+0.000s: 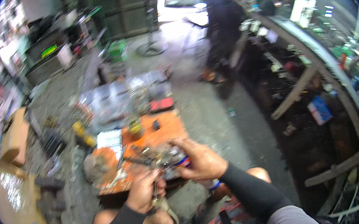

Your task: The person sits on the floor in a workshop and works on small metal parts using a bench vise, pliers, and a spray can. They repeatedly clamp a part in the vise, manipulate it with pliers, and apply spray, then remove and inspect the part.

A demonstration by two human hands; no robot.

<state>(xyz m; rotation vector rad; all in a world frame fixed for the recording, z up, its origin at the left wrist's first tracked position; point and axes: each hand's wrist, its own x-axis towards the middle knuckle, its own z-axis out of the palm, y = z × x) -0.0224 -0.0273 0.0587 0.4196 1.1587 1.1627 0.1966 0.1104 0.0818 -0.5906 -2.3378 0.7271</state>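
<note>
My left hand (146, 190) is closed on a slim metal tool (155, 187) near the front edge of the orange work table (172, 126). My right hand (201, 158) grips a small can (181, 159) with a blue and red label, just right of some blurred metal parts (142, 159). A yellow-lidded jar (136, 128), a small black object (155, 124), a red box (161, 105), clear compartment boxes (106, 103) and a white card (109, 138) sit on the table. A grey, round clump (94, 169) lies at its left; its nature is unclear.
Torn cardboard (12, 195) and a yellow tool (83, 132) lie to the left. A dark bench with a wooden frame (297, 88) lines the right. A person (219, 31) in dark trousers stands ahead at the right, beside the bright doorway.
</note>
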